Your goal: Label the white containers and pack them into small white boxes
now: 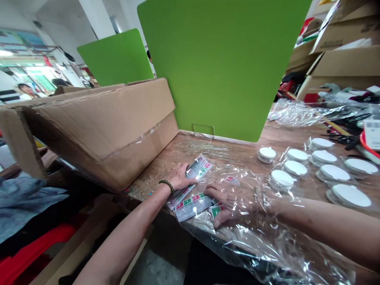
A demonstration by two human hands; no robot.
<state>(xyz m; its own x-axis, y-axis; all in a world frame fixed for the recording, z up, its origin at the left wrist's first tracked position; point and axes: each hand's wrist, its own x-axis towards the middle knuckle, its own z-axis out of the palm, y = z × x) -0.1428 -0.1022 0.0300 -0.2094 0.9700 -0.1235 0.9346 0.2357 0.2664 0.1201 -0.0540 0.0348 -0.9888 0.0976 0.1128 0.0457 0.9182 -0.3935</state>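
A: What lies nearest, at the lower right of the frame?

B: A clear plastic bag (267, 241), draped over the edge of the tabletop (175, 152). The right hand (230, 200) is under its film; the thumb stands apart from the fingers, with a printed piece (216, 211) showing between them. Whether they grip it, I cannot tell.

A: And at lower centre?

B: Two wrapped packets, striped red and green: the near packet (190, 206) beside the right fingertips, the far packet (199, 168) under the left hand (179, 177). The left thumb and forefinger are parted across it; a pinch cannot be confirmed.

A: Which step is in hand?

B: Handling the packets at the bag, I judge, with the left hand steadying. A next move would call for a sure hold and slack film kept off the fingers.

A: Farther out?

B: Round white-topped containers (282, 180) at right; a cardboard box (113, 118) at left; behind, upper centre, a green panel (222, 67); beyond, upper left, a second panel (115, 57).
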